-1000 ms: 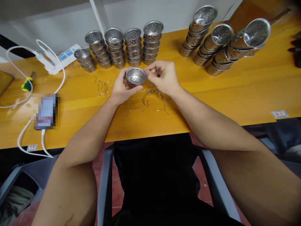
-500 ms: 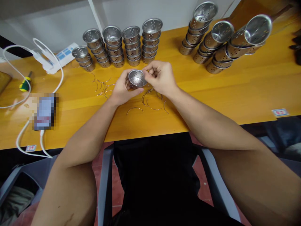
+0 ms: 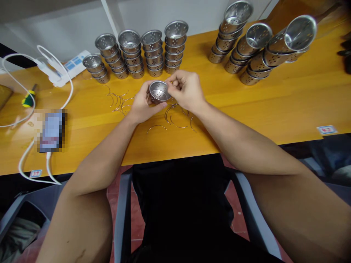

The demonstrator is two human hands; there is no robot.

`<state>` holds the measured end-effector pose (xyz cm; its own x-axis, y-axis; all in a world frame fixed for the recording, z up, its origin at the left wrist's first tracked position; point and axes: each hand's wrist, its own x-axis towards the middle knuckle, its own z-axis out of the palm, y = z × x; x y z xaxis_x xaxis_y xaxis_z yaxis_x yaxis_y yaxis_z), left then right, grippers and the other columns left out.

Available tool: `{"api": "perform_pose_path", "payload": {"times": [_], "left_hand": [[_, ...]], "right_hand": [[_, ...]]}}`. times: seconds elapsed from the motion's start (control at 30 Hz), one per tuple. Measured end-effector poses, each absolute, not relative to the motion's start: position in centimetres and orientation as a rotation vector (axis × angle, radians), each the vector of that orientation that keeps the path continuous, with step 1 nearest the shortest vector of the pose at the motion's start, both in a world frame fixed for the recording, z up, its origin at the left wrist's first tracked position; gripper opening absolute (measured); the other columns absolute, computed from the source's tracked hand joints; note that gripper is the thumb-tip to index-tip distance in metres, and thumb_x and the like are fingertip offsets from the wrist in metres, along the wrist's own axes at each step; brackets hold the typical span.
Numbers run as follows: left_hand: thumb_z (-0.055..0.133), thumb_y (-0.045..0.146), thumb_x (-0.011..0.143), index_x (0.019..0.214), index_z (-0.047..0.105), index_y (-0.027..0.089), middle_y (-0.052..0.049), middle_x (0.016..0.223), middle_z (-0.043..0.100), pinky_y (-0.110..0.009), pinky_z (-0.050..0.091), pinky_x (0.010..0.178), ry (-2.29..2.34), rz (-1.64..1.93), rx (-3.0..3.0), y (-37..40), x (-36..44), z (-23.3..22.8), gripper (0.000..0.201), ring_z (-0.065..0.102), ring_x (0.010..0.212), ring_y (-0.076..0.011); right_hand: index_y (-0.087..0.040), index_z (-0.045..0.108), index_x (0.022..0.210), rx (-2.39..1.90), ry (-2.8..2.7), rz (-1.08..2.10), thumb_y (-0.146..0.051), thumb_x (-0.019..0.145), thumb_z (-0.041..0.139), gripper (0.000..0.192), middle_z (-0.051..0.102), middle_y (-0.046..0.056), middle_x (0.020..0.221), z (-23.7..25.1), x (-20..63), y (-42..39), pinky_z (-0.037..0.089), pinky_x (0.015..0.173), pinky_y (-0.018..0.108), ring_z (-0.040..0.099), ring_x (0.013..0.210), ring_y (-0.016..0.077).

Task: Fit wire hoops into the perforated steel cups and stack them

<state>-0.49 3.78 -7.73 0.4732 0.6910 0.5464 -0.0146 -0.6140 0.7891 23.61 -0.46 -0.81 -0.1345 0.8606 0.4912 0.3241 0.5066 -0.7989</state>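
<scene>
A small perforated metal cup (image 3: 159,92) is held just above the table, its open mouth tilted up toward me. My left hand (image 3: 144,103) wraps round its left side, thumb along the near side. At the cup's right rim my right hand (image 3: 185,87) is closed, thumb and fingers pinched together; whatever they grip there is hidden or too small to make out. Several thin curved wires lie on the table beneath and beside my hands, among them one curved wire (image 3: 157,127) at the front and a wire cluster (image 3: 119,102) at the left.
Stacks of similar cups (image 3: 131,54) line the back of the table (image 3: 246,120), with taller leaning stacks (image 3: 257,58) at the right. On the left are a white power strip (image 3: 68,71), a phone (image 3: 52,130) with a cable, and a green-and-yellow screwdriver (image 3: 28,99).
Both hands stay at the cup in nearly the same pose. The view has shifted very slightly; nothing else visibly differs.
</scene>
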Motion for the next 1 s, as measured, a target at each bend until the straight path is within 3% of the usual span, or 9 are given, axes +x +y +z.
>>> {"api": "perform_pose_path", "payload": {"times": [0.2, 0.33, 0.5, 0.63, 0.73, 0.87, 1.0], "left_hand": [[0.107, 0.093, 0.075, 0.169, 0.054, 0.032, -0.014, 0.162, 0.070, -0.060, 0.065, 0.137, 0.637, 1.179, 2.030, 2.1, 0.7, -6.8, 0.124, 0.078, 0.152, -0.0383], [0.105, 0.089, 0.083, 0.159, 0.062, 0.028, -0.011, 0.147, 0.078, -0.056, 0.068, 0.132, 0.688, 1.237, 2.060, 1.8, 1.0, -6.2, 0.107, 0.083, 0.141, -0.0345], [0.095, 0.092, 0.093, 0.152, 0.067, 0.028, -0.010, 0.138, 0.079, -0.053, 0.067, 0.128, 0.720, 1.199, 1.929, 2.0, 0.4, -6.0, 0.092, 0.082, 0.135, -0.0321], [0.095, 0.095, 0.089, 0.145, 0.070, 0.027, -0.010, 0.138, 0.080, -0.051, 0.069, 0.121, 0.760, 1.142, 1.772, 2.2, 0.0, -6.0, 0.091, 0.081, 0.131, -0.0309], [0.098, 0.096, 0.083, 0.143, 0.070, 0.028, -0.011, 0.140, 0.080, -0.050, 0.070, 0.115, 0.733, 1.125, 1.703, 2.2, 0.0, -6.0, 0.095, 0.080, 0.126, -0.0293], [0.097, 0.098, 0.082, 0.141, 0.070, 0.028, -0.009, 0.136, 0.081, -0.047, 0.070, 0.113, 0.734, 1.127, 1.713, 2.1, 0.1, -5.9, 0.095, 0.081, 0.121, -0.0269], [0.110, 0.090, 0.074, 0.142, 0.069, 0.028, -0.008, 0.133, 0.083, -0.045, 0.071, 0.111, 0.665, 1.164, 1.817, 1.9, 0.4, -5.6, 0.101, 0.086, 0.117, -0.0255]], "right_hand": [[-0.029, 0.073, 0.107, -1.016, -1.674, 0.657, -0.048, 0.110, 0.086, 0.023, 0.049, 0.000, 0.077, -0.3, 22.8, -1.1, 0.072, 0.088, 0.046, 0.058, 0.075, 0.0247], [-0.030, 0.073, 0.104, -1.020, -1.663, 0.701, -0.046, 0.108, 0.087, 0.022, 0.050, 0.000, 0.077, -0.2, 22.5, -1.1, 0.071, 0.086, 0.045, 0.057, 0.075, 0.0246], [-0.029, 0.073, 0.099, -0.897, -1.657, 0.844, -0.075, 0.110, 0.084, 0.048, 0.061, 0.004, 0.081, 0.8, 23.1, -1.4, 0.068, 0.075, 0.042, 0.060, 0.076, 0.0240], [-0.030, 0.073, 0.100, -0.761, -1.734, 1.094, -0.096, 0.090, 0.097, 0.071, 0.063, 0.001, 0.081, 2.1, 24.1, -2.1, 0.064, 0.064, 0.038, 0.061, 0.072, 0.0216], [-0.031, 0.071, 0.102, -0.743, -1.739, 1.178, -0.100, 0.080, 0.102, 0.079, 0.062, -0.001, 0.080, 2.4, 24.4, -2.3, 0.060, 0.058, 0.035, 0.062, 0.070, 0.0202], [-0.030, 0.069, 0.105, -0.782, -1.739, 1.182, -0.101, 0.080, 0.101, 0.082, 0.064, -0.001, 0.084, 2.2, 24.5, -2.2, 0.056, 0.053, 0.033, 0.063, 0.068, 0.0182], [-0.029, 0.068, 0.109, -0.777, -1.742, 1.207, -0.099, 0.083, 0.102, 0.082, 0.069, 0.001, 0.094, 1.9, 24.8, -2.0, 0.058, 0.053, 0.033, 0.067, 0.069, 0.0172]]}}
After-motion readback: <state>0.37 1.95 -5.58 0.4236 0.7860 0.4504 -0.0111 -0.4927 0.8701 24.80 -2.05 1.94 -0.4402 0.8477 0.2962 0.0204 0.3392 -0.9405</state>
